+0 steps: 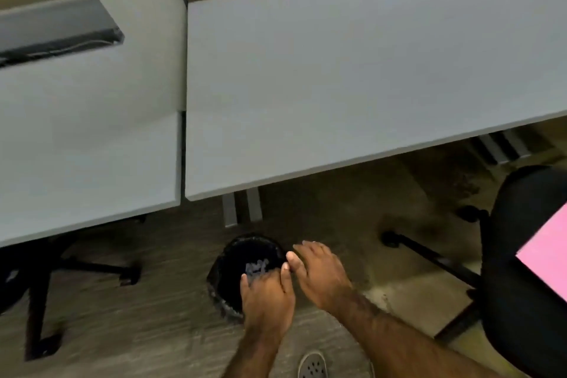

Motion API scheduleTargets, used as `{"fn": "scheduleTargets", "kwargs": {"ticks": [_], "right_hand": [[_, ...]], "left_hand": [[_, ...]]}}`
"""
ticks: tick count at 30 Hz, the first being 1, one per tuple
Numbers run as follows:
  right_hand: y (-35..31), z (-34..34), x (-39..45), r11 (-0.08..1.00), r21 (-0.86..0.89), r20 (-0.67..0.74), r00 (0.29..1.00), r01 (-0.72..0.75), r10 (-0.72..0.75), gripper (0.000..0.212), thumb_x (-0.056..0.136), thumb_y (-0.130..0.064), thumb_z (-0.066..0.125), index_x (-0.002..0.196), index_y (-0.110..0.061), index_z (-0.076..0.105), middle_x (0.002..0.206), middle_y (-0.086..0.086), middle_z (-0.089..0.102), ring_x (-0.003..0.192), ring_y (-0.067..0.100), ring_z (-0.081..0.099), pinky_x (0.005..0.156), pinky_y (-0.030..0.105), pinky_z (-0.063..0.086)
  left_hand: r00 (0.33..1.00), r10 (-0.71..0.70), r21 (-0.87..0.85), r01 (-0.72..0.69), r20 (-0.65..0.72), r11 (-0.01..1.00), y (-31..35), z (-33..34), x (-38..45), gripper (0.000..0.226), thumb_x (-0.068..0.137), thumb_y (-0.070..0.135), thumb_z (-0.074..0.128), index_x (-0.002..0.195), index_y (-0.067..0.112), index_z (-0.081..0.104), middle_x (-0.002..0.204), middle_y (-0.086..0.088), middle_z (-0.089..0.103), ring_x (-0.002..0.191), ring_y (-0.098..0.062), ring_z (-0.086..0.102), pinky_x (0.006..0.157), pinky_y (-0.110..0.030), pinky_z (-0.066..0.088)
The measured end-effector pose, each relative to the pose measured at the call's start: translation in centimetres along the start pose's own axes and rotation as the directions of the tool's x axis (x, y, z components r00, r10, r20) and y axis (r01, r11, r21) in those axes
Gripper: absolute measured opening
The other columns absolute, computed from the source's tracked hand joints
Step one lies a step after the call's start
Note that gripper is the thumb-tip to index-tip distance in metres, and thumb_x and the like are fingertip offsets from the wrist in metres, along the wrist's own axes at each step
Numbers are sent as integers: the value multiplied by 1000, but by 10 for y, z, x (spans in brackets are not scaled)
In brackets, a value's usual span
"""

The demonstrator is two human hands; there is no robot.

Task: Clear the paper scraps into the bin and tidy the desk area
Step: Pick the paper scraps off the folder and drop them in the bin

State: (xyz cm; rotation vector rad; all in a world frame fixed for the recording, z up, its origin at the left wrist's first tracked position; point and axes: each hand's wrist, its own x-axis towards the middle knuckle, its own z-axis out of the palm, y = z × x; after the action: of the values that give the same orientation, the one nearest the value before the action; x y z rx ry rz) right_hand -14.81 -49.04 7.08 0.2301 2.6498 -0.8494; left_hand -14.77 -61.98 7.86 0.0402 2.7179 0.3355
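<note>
Black-lined bin [245,267] sits under both released hands, left hand [266,301] and right hand [320,275]; shake fingers clean directly above its mouth.

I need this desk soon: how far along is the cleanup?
Nearly done, it seems. The grey desk top shows no scraps, and pale bits lie inside the round black bin on the floor. Both hands, left hand and right hand, hover open over it. The pink sheet on the black chair may still need tidying.
</note>
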Motion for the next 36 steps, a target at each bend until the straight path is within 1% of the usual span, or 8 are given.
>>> {"fn": "scheduleTargets", "kwargs": {"ticks": [4, 7, 12, 17, 23, 27, 32, 36], "right_hand": [[0, -63, -42, 1000, 9, -119, 993, -25, 26, 48, 101, -51, 26, 130, -27, 56, 137, -3, 55, 132, 15, 41, 109, 32, 31], [9, -107, -72, 998, 15, -193, 979, -69, 70, 48, 100, -51, 25, 127, -27, 57, 130, -4, 59, 127, 14, 46, 107, 33, 35], [36, -169, -116, 981, 57, -324, 926, -184, 193, 53, 100, -53, 27, 132, -22, 54, 134, -1, 58, 128, 16, 46, 107, 36, 37], [66, -215, -148, 957, 129, -403, 868, -260, 290, 58, 99, -56, 26, 133, -18, 54, 135, 1, 57, 128, 18, 46, 108, 39, 37], [126, -243, -182, 907, 260, -482, 770, -330, 418, 63, 96, -60, 27, 137, -18, 50, 140, 3, 54, 129, 20, 46, 107, 39, 38], [181, -251, -211, 864, 356, -515, 697, -356, 499, 73, 90, -67, 21, 141, -20, 45, 146, 4, 48, 134, 21, 42, 109, 38, 34], [266, -262, -241, 810, 397, -494, 643, -432, 585, 66, 94, -62, 24, 146, -25, 38, 155, 3, 36, 142, 22, 30, 112, 41, 28], [335, -273, -263, 740, 471, -463, 579, -480, 671, 71, 89, -67, 20, 148, -29, 32, 158, 0, 29, 145, 21, 25, 114, 45, 26]], "left_hand": [[989, 143, -67, -145, -26, 987, 44, -49, -17, 50, 98, 50, 18, 105, 30, 63, 106, 11, 68, 107, -10, 57, 115, -47, 20], [959, 280, -65, -282, -46, 957, 80, -76, -29, 48, 97, 53, 19, 103, 31, 62, 104, 11, 66, 106, -11, 56, 114, -50, 21], [879, 474, -47, -476, -44, 878, 145, -104, -41, 54, 95, 59, 17, 107, 30, 62, 105, 11, 66, 106, -10, 57, 113, -56, 20], [800, 600, -39, -600, -18, 799, 206, -112, -38, 63, 90, 66, 15, 115, 30, 60, 115, 8, 66, 114, -13, 56, 112, -58, 18], [700, 713, 15, -714, 21, 700, 275, -91, -43, 65, 91, 65, 17, 131, 26, 51, 133, 3, 57, 129, -17, 47, 113, -56, 15], [662, 742, 57, -749, 110, 660, 321, -64, -60, 69, 91, 65, 15, 140, 24, 41, 146, 0, 45, 137, -20, 37, 115, -53, 12], [641, 739, 109, -766, 208, 634, 393, -20, -91, 71, 92, 64, 21, 150, 24, 22, 158, -3, 23, 145, -23, 22, 118, -52, 9], [598, 752, 141, -799, 276, 584, 448, 26, -112, 77, 88, 67, 29, 151, 24, 14, 161, -3, 13, 146, -24, 16, 119, -53, 11]]}}
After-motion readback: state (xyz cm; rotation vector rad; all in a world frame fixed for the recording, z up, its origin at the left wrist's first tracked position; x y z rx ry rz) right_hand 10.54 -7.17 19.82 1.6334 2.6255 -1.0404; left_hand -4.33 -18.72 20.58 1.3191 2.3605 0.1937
